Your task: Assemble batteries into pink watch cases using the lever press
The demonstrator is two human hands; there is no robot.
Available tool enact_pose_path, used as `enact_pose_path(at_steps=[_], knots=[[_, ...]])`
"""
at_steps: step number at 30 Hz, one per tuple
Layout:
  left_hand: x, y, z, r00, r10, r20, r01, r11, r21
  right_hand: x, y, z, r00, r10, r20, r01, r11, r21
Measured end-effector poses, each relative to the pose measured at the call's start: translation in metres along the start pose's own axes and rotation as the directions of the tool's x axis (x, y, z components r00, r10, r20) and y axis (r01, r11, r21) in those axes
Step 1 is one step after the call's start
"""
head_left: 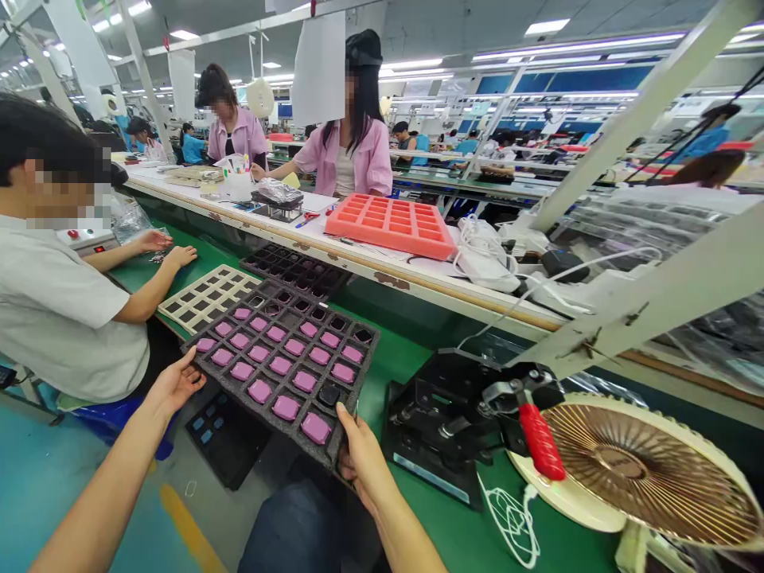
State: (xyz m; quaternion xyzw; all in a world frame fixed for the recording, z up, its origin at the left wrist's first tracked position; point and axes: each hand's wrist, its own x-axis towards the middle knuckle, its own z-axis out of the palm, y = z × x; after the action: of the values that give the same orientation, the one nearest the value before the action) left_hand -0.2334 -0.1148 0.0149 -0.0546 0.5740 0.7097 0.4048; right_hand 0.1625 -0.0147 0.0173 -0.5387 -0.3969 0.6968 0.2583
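A dark grey foam tray (271, 362) reaches over the green bench's near edge, tilted toward me. Several of its pockets hold rounded square pieces with pink faces (286, 407), like watch cases; a black one (329, 395) lies near the right corner, and more dark ones fill the far row. My left hand (177, 383) is at the tray's left corner, thumb against the edge and fingers curled beneath. At the near right corner my right hand (365, 458) grips the tray, thumb on top, its other fingers partly hidden underneath.
Beyond the tray lie a cream grid tray (208, 298) and another dark tray (292, 270). A black press with a red handle (540, 442) and a fan (633, 461) stand to the right. A co-worker (72, 302) sits at left; an orange tray (391, 227) rests on the shelf.
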Motion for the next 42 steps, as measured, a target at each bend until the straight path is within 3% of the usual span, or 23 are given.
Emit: enact_pose_path(at_steps=[3,7,12,15,19,24,27,30,36,42], knots=[[-0.022,-0.020,0.005,0.996,-0.038,0.081,0.042,0.997,-0.057,-0.003,0.000,0.002,1.000,-0.029,0.009,0.029,1.000,0.010],[-0.052,-0.042,0.016,0.982,-0.012,0.187,0.039,0.989,-0.144,-0.013,-0.004,-0.002,0.985,-0.170,-0.022,0.170,0.985,-0.010],[-0.072,-0.066,0.038,0.963,0.089,0.253,-0.016,0.961,-0.275,-0.028,-0.004,-0.012,0.908,-0.417,-0.047,0.414,0.908,-0.061],[-0.077,-0.076,0.047,0.961,0.129,0.246,-0.043,0.944,-0.327,-0.034,0.000,-0.017,0.884,-0.465,-0.032,0.464,0.885,-0.038],[-0.081,-0.076,0.048,0.960,0.164,0.226,-0.076,0.933,-0.351,-0.035,0.003,-0.019,0.881,-0.472,-0.036,0.472,0.881,0.003],[-0.078,-0.056,0.050,0.952,0.227,0.208,-0.142,0.924,-0.356,-0.026,-0.003,-0.010,0.867,-0.499,-0.008,0.499,0.866,0.018],[-0.064,-0.037,0.060,0.947,0.245,0.208,-0.162,0.923,-0.349,-0.010,-0.015,0.001,0.853,-0.522,0.001,0.522,0.853,0.007],[-0.035,-0.017,0.081,0.947,0.237,0.216,-0.156,0.929,-0.336,0.021,-0.036,0.018,0.836,-0.548,-0.038,0.547,0.837,-0.036],[0.034,0.015,0.158,0.954,0.163,0.251,-0.093,0.959,-0.269,0.108,-0.094,0.052,0.840,-0.504,-0.200,0.490,0.864,-0.118],[0.091,0.030,0.233,0.925,0.189,0.328,-0.110,0.963,-0.246,0.193,-0.152,0.065,0.846,-0.424,-0.323,0.362,0.902,-0.235]])
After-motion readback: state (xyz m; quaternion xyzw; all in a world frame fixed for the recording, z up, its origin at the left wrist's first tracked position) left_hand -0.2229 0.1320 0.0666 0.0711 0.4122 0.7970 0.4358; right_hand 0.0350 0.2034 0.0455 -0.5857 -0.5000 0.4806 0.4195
